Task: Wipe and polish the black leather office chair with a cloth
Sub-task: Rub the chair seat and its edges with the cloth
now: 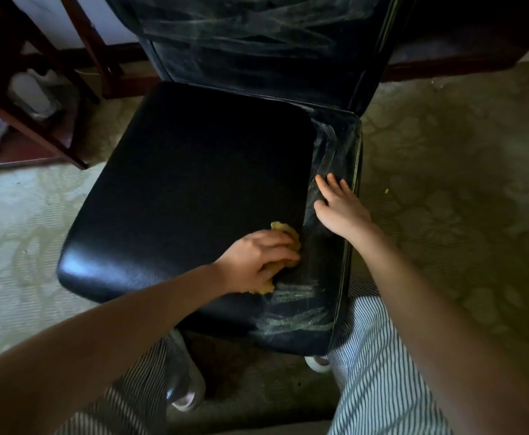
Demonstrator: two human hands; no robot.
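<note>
The black leather office chair fills the middle of the view, its seat shiny on the left and streaked with pale dusty marks along the right edge and on the backrest. My left hand grips a crumpled yellow cloth and presses it on the seat near the front right, beside the streaked strip. My right hand lies flat with straight fingers on the seat's dusty right edge, a little behind the cloth.
A dark red wooden frame stands at the left with a white container under it. Patterned carpet surrounds the chair. My striped trouser legs and the chair's white casters are below the seat front.
</note>
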